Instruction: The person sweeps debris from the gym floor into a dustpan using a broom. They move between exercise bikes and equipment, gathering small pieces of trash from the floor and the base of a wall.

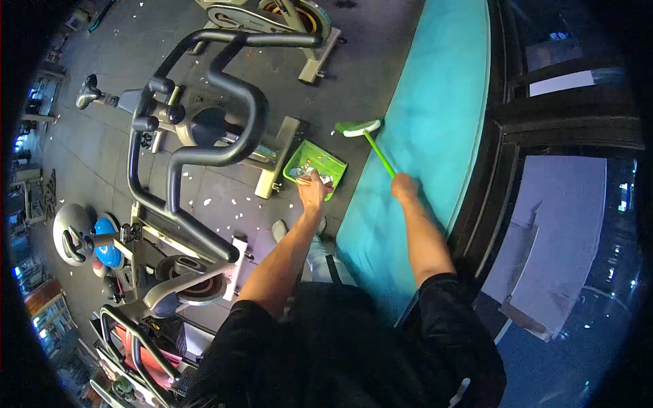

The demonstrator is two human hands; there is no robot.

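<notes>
My right hand [405, 188] is closed round the green handle of a small broom [379, 153]. The broom's green and white head touches the edge of a long turquoise mat [435, 88]. My left hand [312, 194] is closed at the near side of a green dustpan [335, 163], gripping it; the exact grip point is partly hidden by my fingers. White paper-like scraps and other small bits lie inside the dustpan.
An exercise bike [204, 129] with black handlebars [255, 112] stands close on the left, with another bike [272, 17] beyond. White scraps [207, 202] dot the dark floor. A silver exercise ball [71, 231] is at far left. Dark-framed windows [503, 129] line the right.
</notes>
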